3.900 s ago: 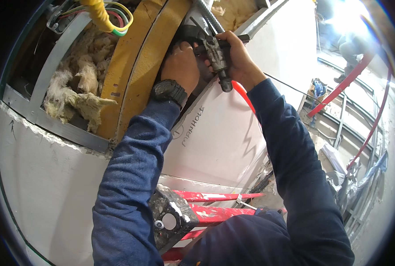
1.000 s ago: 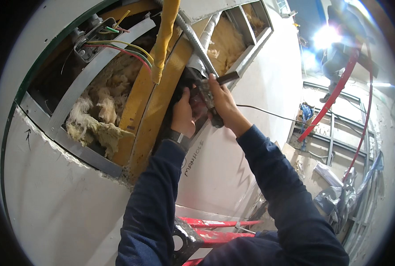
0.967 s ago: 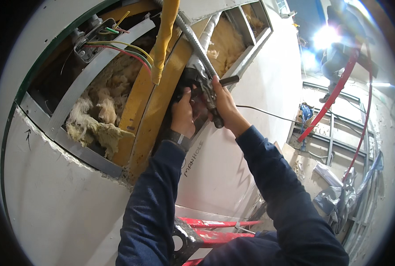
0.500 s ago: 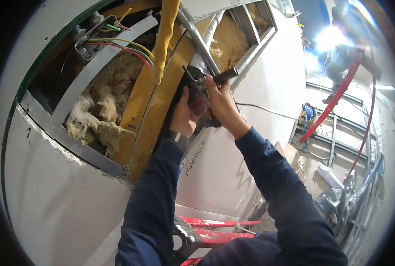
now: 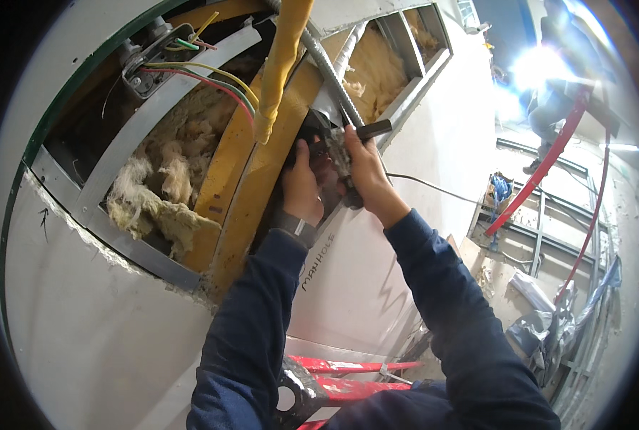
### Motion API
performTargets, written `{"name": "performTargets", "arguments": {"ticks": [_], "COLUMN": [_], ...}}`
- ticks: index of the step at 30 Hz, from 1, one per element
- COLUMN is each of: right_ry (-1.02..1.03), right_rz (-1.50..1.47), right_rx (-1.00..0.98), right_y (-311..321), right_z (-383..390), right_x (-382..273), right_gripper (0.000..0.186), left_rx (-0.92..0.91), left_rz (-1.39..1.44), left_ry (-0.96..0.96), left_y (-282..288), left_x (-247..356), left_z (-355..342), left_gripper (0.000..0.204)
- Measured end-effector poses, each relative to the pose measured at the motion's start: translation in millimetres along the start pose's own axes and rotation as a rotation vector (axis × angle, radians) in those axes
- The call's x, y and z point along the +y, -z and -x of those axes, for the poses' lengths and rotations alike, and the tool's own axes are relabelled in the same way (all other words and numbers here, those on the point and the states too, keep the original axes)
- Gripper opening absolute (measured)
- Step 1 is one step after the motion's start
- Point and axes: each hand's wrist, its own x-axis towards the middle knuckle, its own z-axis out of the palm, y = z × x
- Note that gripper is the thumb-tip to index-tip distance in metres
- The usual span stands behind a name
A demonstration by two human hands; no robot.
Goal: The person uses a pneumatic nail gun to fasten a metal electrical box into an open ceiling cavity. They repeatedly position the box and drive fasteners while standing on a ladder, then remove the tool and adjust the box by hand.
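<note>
The scuffed dark metal tool (image 5: pixel 341 154) is in my right hand (image 5: pixel 369 175), as my head camera shows: fingers and thumb wrap its body, and its round black bar (image 5: pixel 375 129) sticks out to the right above my knuckles. My left hand (image 5: pixel 303 188) is raised just left of the tool, thumb up and palm turned toward it; its fingers are partly lost in shadow, so I cannot tell whether they grip anything.

Left of that hand runs a yellow-painted beam (image 5: pixel 265 172), and beyond it lies fluffy cream insulation (image 5: pixel 172 172). A silver ribbed conduit (image 5: pixel 331 75) comes down from above to near my right fingertips. Above my left hand hangs a yellow tubular sleeve (image 5: pixel 280 72); farther up and left is a grey metal box (image 5: pixel 144 75) with coloured wires. A thin dark cable (image 5: pixel 434 186) trails rightward from near my right wrist. Below both hands are a smooth white panel (image 5: pixel 362 301) and a red, paint-chipped ladder (image 5: pixel 348 388).
</note>
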Motion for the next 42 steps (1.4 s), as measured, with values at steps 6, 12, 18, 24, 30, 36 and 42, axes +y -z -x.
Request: {"name": "performTargets", "arguments": {"ticks": [6, 12, 18, 24, 30, 36, 42], "right_ry": [0.005, 0.137, -0.038, -0.060, -0.090, -0.083, -0.055], "right_rz": [-0.061, 0.265, -0.072, -0.114, -0.163, -0.124, -0.194], "right_rx": [0.031, 0.159, -0.061, -0.175, -0.080, -0.068, -0.143], "right_y": [1.8, -6.8, 23.0, 27.8, 23.6, 25.5, 28.0], "right_z": [-2.0, 2.3, -0.8, -2.7, 8.1, 8.2, 8.7], "right_x": [1.2, 2.5, 14.2, 18.8, 7.3, 9.1, 11.8], "right_gripper": [0.048, 0.049, 0.048, 0.051, 0.050, 0.048, 0.048], "left_rx": [0.003, -0.026, -0.117, -0.425, -0.668, -0.479, -0.804], "left_rz": [-0.085, 0.134, -0.893, -1.642, -2.022, -1.899, -1.691], "left_ry": [-0.050, 0.124, -0.016, -1.198, -1.339, -0.812, -0.844], "left_y": [-0.6, 5.7, -9.6, -21.3, -48.9, -61.7, -56.8], "left_x": [1.3, -0.6, 24.0, 66.7, 94.2, 83.2, 86.4], "left_z": [-1.2, -3.5, 41.8, 62.1, 23.7, 36.2, 33.7], "left_gripper": [0.040, 0.040, 0.056, 0.068, 0.041, 0.034, 0.051]}}
